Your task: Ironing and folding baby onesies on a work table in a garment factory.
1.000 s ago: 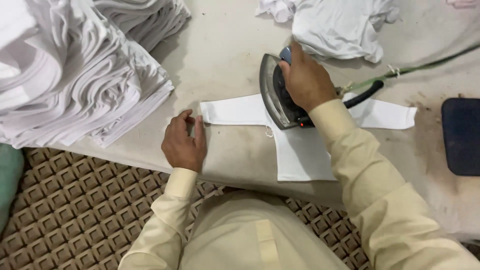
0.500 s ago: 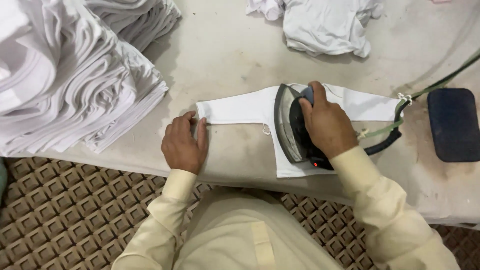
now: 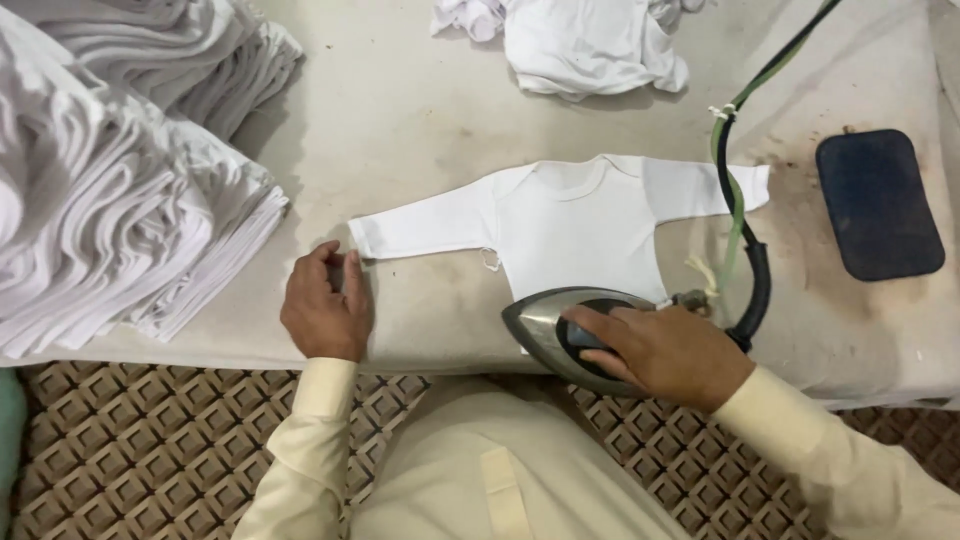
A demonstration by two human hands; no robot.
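Padded, stained cloth covers the table point(image 3: 420, 130), which gives a soft bed for pressing. On it a small white long-sleeved garment point(image 3: 570, 230) lies flat, front up, sleeves stretched out to either side.

The left hand point(image 3: 322, 308) rests palm down on the cloth, fingers loosely together, its fingertips just beside the cuff of the nearer sleeve; it seems placed there to keep that sleeve taut, though I cannot tell whether it touches the fabric.

The right hand point(image 3: 668, 352) is wrapped around the dark handle of the iron point(image 3: 560, 325), which sits at the table's near edge over the garment's hem, nose pointing toward the left hand. Its cord point(image 3: 745, 220) runs up and away beyond the right hand, crossing the far sleeve.

Beyond that hand to the right lies a dark pad point(image 3: 878, 205). Left of the left hand rise stacks of folded whites point(image 3: 110, 200); a crumpled pile point(image 3: 590, 40) waits farther back.
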